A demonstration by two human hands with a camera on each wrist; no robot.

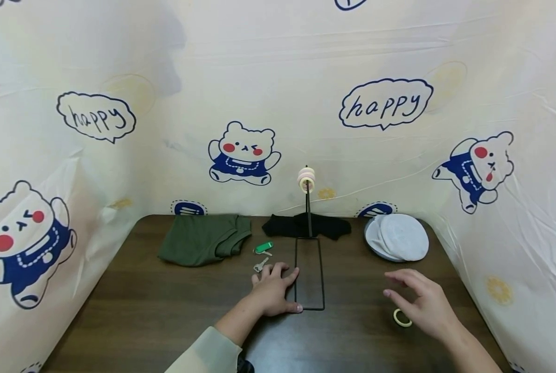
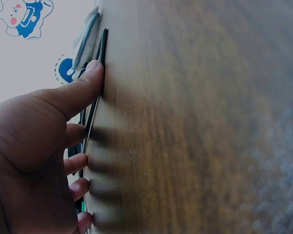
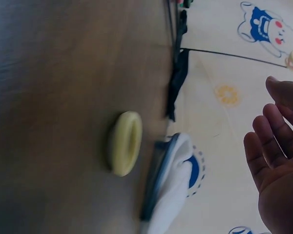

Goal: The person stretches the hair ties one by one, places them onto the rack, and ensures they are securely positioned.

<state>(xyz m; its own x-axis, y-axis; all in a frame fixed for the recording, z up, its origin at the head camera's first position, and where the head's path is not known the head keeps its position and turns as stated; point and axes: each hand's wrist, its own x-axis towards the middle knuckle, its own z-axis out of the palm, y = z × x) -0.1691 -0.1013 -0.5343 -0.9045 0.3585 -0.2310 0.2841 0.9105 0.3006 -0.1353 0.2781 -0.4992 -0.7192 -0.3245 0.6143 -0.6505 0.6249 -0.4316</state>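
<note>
My left hand [image 1: 271, 292] rests spread at the left side of a black wire stand [image 1: 323, 274], its thumb and a fingertip touching the rectangular base. At the top of the stand's upright hang several pale pink and yellow rings [image 1: 306, 179]. Over the right part of the table is my right hand [image 1: 422, 303], fingers loosely bent, with nothing in it. A pale yellow ring [image 3: 126, 144] lies on the table just below that hand; in the head view the hand overlaps its right edge. Close beyond the left fingertips lies a key [image 1: 261, 265] with a green tag [image 1: 264, 247].
Folded dark green cloth [image 1: 203, 241] lies at the back left of the brown table [image 1: 166, 311]. Black cloth [image 1: 282, 226] lies behind the stand's base. At the back right, white round cloth pieces [image 1: 404, 237] sit on a blue-grey plate [image 1: 373, 249]. A printed curtain surrounds the table.
</note>
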